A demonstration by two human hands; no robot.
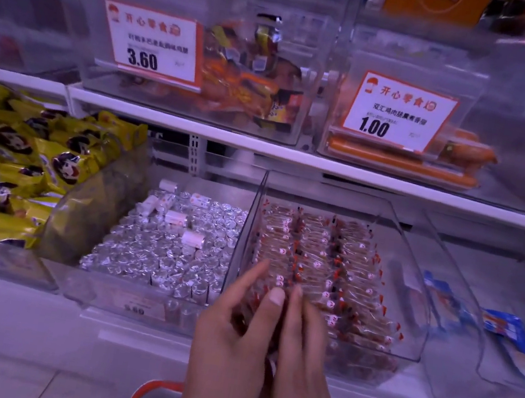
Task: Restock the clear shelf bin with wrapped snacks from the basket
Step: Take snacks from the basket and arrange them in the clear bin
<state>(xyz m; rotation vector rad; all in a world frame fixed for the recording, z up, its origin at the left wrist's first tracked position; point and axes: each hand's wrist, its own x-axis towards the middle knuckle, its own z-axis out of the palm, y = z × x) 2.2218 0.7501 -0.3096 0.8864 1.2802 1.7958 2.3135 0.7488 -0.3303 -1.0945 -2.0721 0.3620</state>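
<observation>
Both hands, left hand (235,319) and right hand (304,337), clasp wrapped snacks (266,303) over one clear bin (417,259).

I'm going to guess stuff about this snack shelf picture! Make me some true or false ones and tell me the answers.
1. Both hands, the left hand and the right hand, hold wrapped snacks at the front of the clear bin. True.
2. The clear bin is empty. False: rows of wrapped snacks already fill it.
3. The bin beside it on the left holds silver foil pieces. True.
4. The yellow packets lie on the right. False: they are far left.
5. The basket's rim is blue. False: it is red.
</observation>
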